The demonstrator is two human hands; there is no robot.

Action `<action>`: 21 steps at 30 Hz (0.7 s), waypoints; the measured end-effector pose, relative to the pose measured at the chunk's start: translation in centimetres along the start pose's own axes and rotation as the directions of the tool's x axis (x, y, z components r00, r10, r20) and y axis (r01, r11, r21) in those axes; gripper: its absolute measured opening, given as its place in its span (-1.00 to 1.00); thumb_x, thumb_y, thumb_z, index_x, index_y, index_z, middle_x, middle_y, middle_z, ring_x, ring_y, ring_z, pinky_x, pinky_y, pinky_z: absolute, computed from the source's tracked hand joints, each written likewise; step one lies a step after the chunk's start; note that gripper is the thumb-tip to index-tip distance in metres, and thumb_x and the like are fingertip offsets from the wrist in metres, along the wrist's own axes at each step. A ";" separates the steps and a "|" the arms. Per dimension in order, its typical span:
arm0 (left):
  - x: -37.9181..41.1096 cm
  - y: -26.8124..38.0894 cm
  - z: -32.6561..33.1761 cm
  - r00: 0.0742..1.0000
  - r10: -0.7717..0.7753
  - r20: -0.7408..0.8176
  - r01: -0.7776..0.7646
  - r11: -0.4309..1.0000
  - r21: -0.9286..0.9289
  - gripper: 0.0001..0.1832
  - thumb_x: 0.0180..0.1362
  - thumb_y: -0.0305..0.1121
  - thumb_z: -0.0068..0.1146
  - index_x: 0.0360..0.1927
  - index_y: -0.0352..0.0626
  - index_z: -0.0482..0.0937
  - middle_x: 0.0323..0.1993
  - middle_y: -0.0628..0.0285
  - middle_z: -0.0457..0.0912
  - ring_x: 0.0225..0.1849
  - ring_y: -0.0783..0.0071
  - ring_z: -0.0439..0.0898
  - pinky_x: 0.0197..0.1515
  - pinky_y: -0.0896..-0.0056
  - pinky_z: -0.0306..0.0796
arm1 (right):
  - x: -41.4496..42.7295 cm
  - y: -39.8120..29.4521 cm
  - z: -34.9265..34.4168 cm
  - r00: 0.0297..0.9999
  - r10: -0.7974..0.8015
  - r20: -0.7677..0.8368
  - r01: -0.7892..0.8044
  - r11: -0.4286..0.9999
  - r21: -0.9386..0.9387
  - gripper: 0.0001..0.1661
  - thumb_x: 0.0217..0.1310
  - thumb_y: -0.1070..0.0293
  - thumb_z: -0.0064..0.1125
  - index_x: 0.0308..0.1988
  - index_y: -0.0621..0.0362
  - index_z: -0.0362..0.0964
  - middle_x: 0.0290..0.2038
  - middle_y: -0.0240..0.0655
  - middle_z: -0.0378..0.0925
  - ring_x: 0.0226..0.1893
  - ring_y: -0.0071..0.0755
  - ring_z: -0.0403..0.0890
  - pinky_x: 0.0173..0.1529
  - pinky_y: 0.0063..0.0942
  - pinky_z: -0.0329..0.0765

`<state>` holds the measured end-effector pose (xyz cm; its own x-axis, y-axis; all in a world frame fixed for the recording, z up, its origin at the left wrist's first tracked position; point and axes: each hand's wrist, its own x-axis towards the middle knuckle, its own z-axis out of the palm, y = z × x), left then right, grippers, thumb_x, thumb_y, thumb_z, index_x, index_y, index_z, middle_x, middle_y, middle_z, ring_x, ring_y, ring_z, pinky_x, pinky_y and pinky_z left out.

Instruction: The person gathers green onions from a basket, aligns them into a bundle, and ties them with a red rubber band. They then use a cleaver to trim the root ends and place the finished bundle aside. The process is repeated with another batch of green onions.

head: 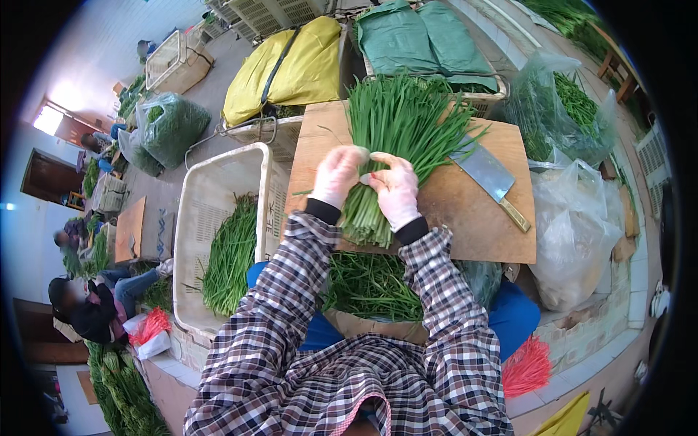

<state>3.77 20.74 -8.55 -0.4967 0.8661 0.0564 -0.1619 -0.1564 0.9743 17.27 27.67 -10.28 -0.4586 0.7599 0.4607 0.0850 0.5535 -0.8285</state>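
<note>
A thick bunch of green garlic chives [411,122] lies on a wooden board [458,218], leaves pointing away from me and pale cut stems towards me. Over its stem part, my left hand [339,171], in a pale thin glove, has curled, slightly blurred fingers. Close beside it my right hand [393,188], gloved alike, has bent fingers against the bunch. A small red spot shows by the right thumb; whether it is a tie, I cannot tell. To the right of the bunch lies a cleaver [488,171], its handle towards me and its blade tip under some leaves.
At left stands a white plastic crate [188,218] holding chives [232,261]. Loose greens [376,286] fill a container below the board. Yellow-covered [305,60] and green-covered [425,41] crates stand beyond. Plastic bags [572,229] and red strips [526,368] are at right. A person [90,308] sits far left.
</note>
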 end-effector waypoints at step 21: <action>-5.1 -1.6 7.9 0.755 -0.619 0.217 0.646 0.760 -0.078 -0.49 0.17 -0.04 0.23 0.03 -0.21 0.49 -0.08 0.21 0.60 -0.09 0.48 0.58 -0.07 0.32 0.51 | -5.0 0.4 -9.1 0.873 0.457 -0.167 -0.405 0.873 0.273 -0.92 0.07 0.63 0.19 -0.35 0.39 0.57 -0.29 -0.23 0.57 -0.27 -0.37 0.60 -0.12 -0.49 0.53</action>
<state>13.30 20.37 -8.64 -0.0896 0.8535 -0.5133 -0.5106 0.4031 0.7595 27.67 27.23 -10.02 -0.2141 0.9738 0.0766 0.0187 0.0825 -0.9964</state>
